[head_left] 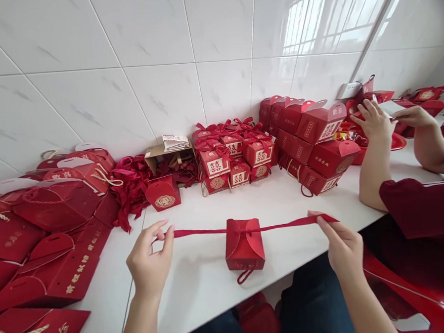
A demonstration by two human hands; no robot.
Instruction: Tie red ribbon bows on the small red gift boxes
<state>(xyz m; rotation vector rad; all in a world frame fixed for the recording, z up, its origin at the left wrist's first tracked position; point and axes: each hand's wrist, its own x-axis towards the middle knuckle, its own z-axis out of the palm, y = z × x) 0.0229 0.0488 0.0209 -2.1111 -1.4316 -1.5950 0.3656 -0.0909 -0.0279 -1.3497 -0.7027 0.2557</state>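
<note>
In front of me on the white table stands a small red gift box with its flaps folded shut on top and a dark red cord loop hanging at its front. A red ribbon crosses the box top, with a small knot at the middle, and is stretched straight out to both sides. My left hand pinches the ribbon's left end between thumb and finger. At the other end, my right hand grips the ribbon, with a short tail sticking out past the fingers.
Finished-looking boxes with ribbon bows are stacked by the wall. Left of them lie an open red box, a cardboard carton and loose ribbons. Larger red boxes fill the left. A co-worker's hands hold a paper at right.
</note>
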